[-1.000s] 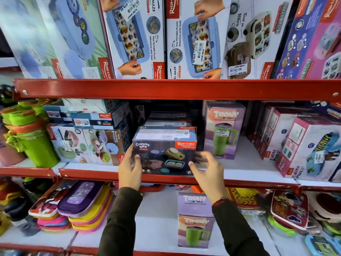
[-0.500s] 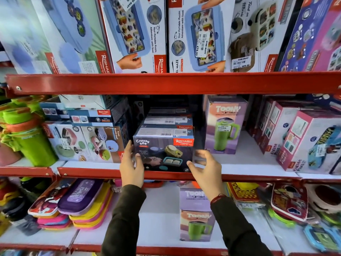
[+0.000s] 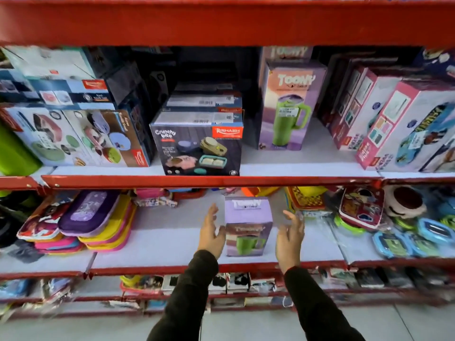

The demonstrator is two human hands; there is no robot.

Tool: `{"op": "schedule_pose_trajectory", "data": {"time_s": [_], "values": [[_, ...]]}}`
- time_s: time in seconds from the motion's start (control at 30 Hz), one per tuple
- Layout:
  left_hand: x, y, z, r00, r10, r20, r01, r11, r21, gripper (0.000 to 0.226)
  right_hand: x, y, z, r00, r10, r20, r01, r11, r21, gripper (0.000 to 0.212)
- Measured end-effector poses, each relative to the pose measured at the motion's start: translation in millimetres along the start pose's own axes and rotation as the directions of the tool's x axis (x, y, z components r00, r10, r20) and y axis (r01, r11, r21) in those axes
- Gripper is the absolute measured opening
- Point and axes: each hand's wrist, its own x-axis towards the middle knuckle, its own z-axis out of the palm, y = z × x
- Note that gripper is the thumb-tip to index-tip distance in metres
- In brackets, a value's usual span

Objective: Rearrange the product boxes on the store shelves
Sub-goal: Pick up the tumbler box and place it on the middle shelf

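We see red-edged store shelves (image 3: 221, 180) filling the view, white boards stacked in tiers. On the middle tier, a row of pink Kidzee boxes (image 3: 403, 129) leans at the right, and pale lunch-set boxes (image 3: 73, 139) sit stacked at the left. Between them stands the dark Crunchy Bite box (image 3: 199, 146), at the front lip of the shelf, with more flat boxes of the same kind lined up behind it. Just to its right, apart from it, an upright purple Toony tumbler box (image 3: 288, 107) stands further back.

One tier down, flat pouches (image 3: 98, 217) in purple, yellow and pink lie piled at the left, and blue-rimmed lunch containers (image 3: 394, 242) lie at the right. Near the middle of this lower tier stands a smaller purple Toony box (image 3: 248, 225), upright, near the front edge.

Our two hands reach toward that small box in dark sleeves. The left hand (image 3: 211, 232) is spread with fingers straight, its palm turned to the box's left face; it sits right at that face, though the blur keeps us from telling whether it touches. The right hand (image 3: 290, 232) is likewise spread and loosely curved, a clear gap away from the box's right side. Neither hand has hold of anything.
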Motion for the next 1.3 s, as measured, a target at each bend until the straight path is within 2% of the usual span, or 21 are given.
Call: {"op": "schedule_pose_trajectory", "data": {"time_s": [0.1,0.17,0.2,0.37,0.57,0.67,0.77,0.87,1.0,1.13,1.3], "values": [[-1,-15,12,0.984,-0.126,0.123,0.121,0.992,0.044,0.066,-1,20,2,0.941,0.201,0.272,-0.189,0.980,-0.069,0.045],[-4,-21,14,0.980,-0.139,0.145,0.133,0.990,0.055,0.073,-5,24,3,0.891,0.220,0.398,-0.213,0.975,-0.062,0.052],[-6,-21,15,0.979,-0.141,0.148,0.133,0.989,0.061,0.073,-6,24,3,0.887,0.217,0.408,-0.213,0.975,-0.057,0.054],[-16,-9,9,0.985,-0.098,0.142,0.086,0.993,0.086,0.061,-11,13,-20,0.939,0.146,0.312,-0.149,0.989,-0.014,0.044],[-27,26,-7,0.983,0.019,0.184,-0.036,0.995,0.093,0.055,-10,-11,-62,0.947,0.057,0.316,-0.071,0.997,0.034,0.041],[-28,51,-24,0.973,0.053,0.224,-0.087,0.985,0.147,0.056,-11,-38,-85,0.956,-0.036,0.292,0.016,0.997,0.073,0.037],[-36,82,-36,0.965,0.073,0.252,-0.100,0.990,0.097,0.049,-14,-73,-106,0.946,-0.154,0.284,0.117,0.983,0.142,0.033],[-40,114,-40,0.966,0.156,0.204,-0.165,0.986,0.027,0.032,-12,-100,-121,0.930,-0.243,0.275,0.190,0.960,0.206,0.033],[-43,159,-45,0.941,0.310,0.133,-0.309,0.951,-0.035,0.055,-9,-134,-130,0.937,-0.314,0.155,0.254,0.914,0.317,0.028],[-45,197,-43,0.903,0.428,0.039,-0.423,0.902,-0.086,0.055,-5,-164,-134,0.920,-0.387,0.063,0.336,0.862,0.380,0.029],[-45,212,-40,0.899,0.438,0.013,-0.434,0.894,-0.108,0.046,-4,-180,-137,0.917,-0.397,0.042,0.354,0.856,0.378,0.033]]}}
